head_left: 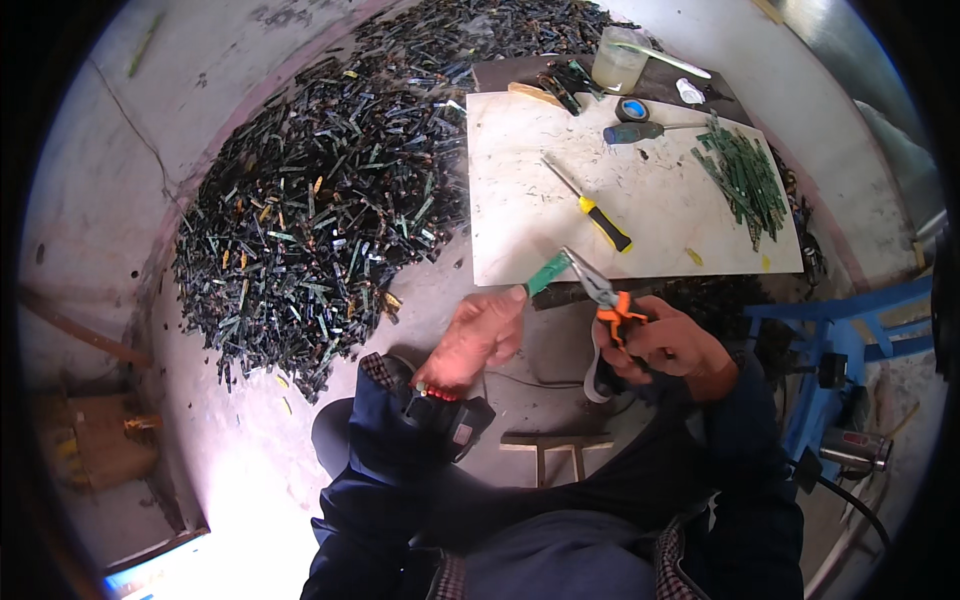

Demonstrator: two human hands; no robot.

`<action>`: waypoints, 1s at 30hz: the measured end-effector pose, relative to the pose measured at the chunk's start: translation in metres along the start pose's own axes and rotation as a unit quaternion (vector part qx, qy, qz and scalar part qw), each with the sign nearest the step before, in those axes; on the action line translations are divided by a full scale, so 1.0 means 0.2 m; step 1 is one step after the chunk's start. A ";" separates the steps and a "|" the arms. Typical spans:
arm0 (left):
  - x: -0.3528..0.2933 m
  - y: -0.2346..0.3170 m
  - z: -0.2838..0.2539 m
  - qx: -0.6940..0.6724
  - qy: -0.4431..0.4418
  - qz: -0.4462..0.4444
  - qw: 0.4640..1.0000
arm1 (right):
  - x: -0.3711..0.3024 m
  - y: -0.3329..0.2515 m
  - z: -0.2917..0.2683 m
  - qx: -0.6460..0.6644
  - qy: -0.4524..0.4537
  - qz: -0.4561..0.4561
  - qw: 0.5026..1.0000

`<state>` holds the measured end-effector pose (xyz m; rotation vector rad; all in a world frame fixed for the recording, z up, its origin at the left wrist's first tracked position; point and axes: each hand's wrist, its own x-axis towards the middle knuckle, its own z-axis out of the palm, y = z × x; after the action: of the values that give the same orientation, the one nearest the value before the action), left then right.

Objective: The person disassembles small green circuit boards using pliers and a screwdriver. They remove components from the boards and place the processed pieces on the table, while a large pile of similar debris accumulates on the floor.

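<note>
Between the fingers of my left hand (478, 338) is one end of a narrow green circuit board strip (547, 272). My right hand (668, 343) is wrapped round the orange handles of a pair of long-nose pliers (603, 290). The pliers' tips meet the far end of the strip; whether they grip it I cannot make out. Just beyond both hands lies a pale board (520, 235). A yellow and black screwdriver (606, 223) rests on it, its shaft pointing to the far left.
A large heap of dark strips (310, 230) covers the floor at left. On the board are a pile of green strips (742, 182), a blue-handled screwdriver (634, 132) and a tape roll (632, 109). Behind stands a cloudy plastic cup (618, 62). A blue stool (825, 340) is at right.
</note>
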<state>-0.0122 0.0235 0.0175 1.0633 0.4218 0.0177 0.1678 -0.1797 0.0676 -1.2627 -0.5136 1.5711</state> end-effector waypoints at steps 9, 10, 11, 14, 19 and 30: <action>-0.01 0.02 0.01 -0.046 0.006 -0.037 0.998 | 0.12 0.14 0.00 -0.503 0.298 -0.204 0.785; 0.00 0.02 0.02 -0.037 0.006 -0.043 0.998 | 0.13 0.13 0.03 -0.562 0.354 -0.258 0.701; 0.00 0.03 0.03 -0.028 0.006 -0.049 0.998 | 0.13 0.11 0.04 -0.613 0.404 -0.307 0.606; -0.04 0.05 0.04 -0.044 -0.028 -0.049 0.997 | 0.14 0.11 0.01 -0.466 0.439 -0.271 0.719; 0.01 0.01 0.02 -0.035 -0.001 -0.035 0.999 | 0.11 0.04 -0.15 -0.449 0.551 -0.204 0.673; 0.09 -0.05 0.03 0.009 0.061 -0.036 0.997 | 0.11 -0.06 -0.55 -0.539 0.601 0.046 0.589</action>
<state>0.0054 0.0177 0.0058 1.0677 0.5721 0.0141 0.2734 -0.1827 0.0267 -2.8806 -0.4329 -0.0657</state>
